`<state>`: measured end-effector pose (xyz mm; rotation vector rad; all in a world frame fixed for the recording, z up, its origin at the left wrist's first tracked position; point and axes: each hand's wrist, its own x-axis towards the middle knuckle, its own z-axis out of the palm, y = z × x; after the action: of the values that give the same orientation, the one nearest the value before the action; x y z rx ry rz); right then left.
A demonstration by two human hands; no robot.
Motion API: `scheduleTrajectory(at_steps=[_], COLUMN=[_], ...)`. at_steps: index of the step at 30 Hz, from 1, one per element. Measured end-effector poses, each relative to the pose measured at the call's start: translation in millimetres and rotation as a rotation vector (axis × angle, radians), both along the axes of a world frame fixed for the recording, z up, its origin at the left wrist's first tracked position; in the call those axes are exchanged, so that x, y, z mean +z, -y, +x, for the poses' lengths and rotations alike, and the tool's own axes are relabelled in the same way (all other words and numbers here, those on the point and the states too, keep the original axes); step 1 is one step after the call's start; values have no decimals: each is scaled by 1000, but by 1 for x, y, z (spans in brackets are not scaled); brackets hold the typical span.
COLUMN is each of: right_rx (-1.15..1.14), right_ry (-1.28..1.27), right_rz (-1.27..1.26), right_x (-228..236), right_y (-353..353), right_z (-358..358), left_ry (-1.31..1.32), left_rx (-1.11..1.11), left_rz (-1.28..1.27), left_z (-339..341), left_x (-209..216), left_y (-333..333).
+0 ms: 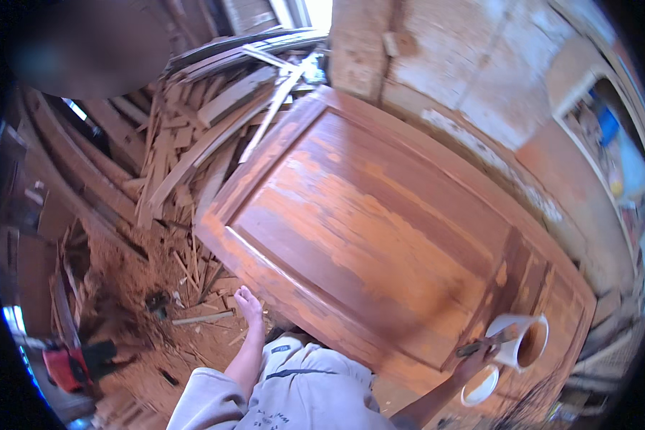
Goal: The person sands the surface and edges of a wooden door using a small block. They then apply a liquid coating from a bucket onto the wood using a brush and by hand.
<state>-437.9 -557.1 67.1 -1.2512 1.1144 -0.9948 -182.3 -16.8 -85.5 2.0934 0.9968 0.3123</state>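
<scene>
White tub, reddish wooden door.
Your right hand grips a brush; your left hand curls, hold unclear.

Head view, wide fisheye.
Worn on the head; the wooden door is viewed downward from close beside its near edge.

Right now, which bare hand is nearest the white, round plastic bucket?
The right hand, at the bucket; the left hand is far off, by the brown wooden door.
</scene>
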Motion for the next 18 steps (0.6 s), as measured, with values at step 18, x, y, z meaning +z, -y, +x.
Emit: scheduleTrajectory(at_steps=[18], right_rx=[1227], right_ry=[-214], right_rz=[-533], right_x=[-98], right_y=[-230], right_z=[598], left_ry=[12], left_rx=[274], left_rz=[258], left_z=[236], left_x=[21], left_y=[-84])
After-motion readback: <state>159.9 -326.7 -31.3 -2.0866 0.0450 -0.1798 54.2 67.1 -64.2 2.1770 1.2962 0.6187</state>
